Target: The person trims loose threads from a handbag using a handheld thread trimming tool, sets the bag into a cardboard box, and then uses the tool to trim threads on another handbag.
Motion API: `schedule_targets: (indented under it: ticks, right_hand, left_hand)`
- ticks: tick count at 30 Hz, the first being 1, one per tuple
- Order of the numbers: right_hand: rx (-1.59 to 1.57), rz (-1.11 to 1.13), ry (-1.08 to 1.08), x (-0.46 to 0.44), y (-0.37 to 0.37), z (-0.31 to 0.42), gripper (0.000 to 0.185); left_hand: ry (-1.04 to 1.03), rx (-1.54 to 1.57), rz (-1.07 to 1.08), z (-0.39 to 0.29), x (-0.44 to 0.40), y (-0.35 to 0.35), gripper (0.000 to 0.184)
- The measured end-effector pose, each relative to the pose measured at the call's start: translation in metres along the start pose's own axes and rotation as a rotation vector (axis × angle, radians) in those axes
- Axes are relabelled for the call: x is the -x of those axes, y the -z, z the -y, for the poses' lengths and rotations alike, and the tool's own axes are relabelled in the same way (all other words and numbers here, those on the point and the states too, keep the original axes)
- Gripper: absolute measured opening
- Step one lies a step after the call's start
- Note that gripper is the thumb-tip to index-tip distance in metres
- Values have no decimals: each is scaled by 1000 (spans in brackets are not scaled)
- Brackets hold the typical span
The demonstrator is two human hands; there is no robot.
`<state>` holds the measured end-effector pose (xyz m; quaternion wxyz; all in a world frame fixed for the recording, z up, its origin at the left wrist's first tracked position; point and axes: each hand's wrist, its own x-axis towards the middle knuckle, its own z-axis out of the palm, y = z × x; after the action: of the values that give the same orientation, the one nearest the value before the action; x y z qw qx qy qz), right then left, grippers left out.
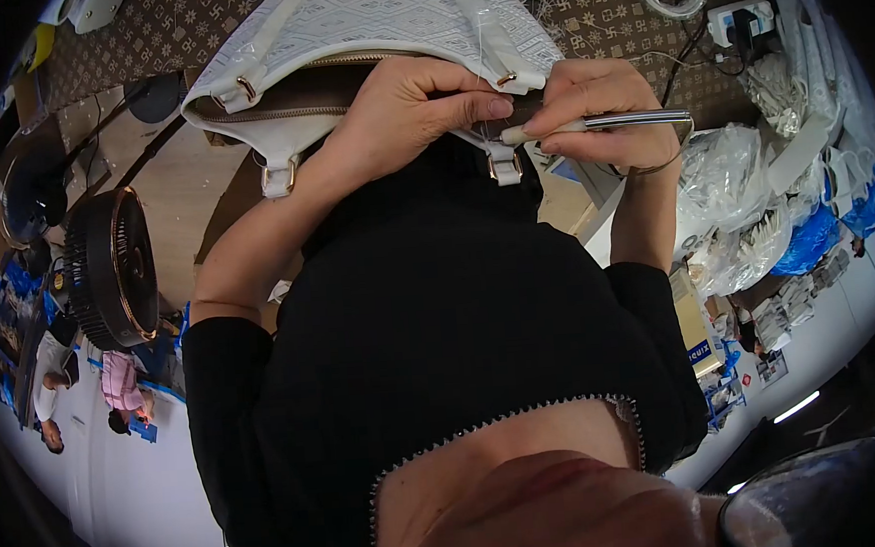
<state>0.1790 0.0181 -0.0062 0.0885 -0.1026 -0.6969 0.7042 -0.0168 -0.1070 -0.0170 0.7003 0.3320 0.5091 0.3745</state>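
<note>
A white textured handbag [382,18] lies at the top of the head view, its zipped opening towards my body. My left hand [417,109] pinches a thin pale thread between thumb and forefinger, beside the bag's right strap end. Between the fingers of my right hand [598,118] is a slim tool [638,119] with a shiny metal shaft and a pale front part. Its front end points left, close above the right white tab [504,165] with a gold buckle. Another buckled tab [278,176] hangs at the left. The tool's very tip is too small to tell.
A brown patterned cloth [602,13] lies under the bag. At the left stands a black fan [112,268]. Clear plastic bags [727,181] and a white power adapter [741,22] are at the right. Two people [122,388] [53,382] are far behind at lower left.
</note>
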Motion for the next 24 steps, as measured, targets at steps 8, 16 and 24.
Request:
schedule_targets:
  ticks: [8,16,24]
  right_hand:
    - [4,0,27,0,0,-2,20]
    - [21,-1,5,2,1,-3,20]
    - [-224,-62,53,7,6,-15,20]
  left_hand:
    - [15,-6,-7,0,0,-1,19]
    - [5,-17,0,0,0,-1,20]
    - [-172,-246,-110,-8,11,-1,17]
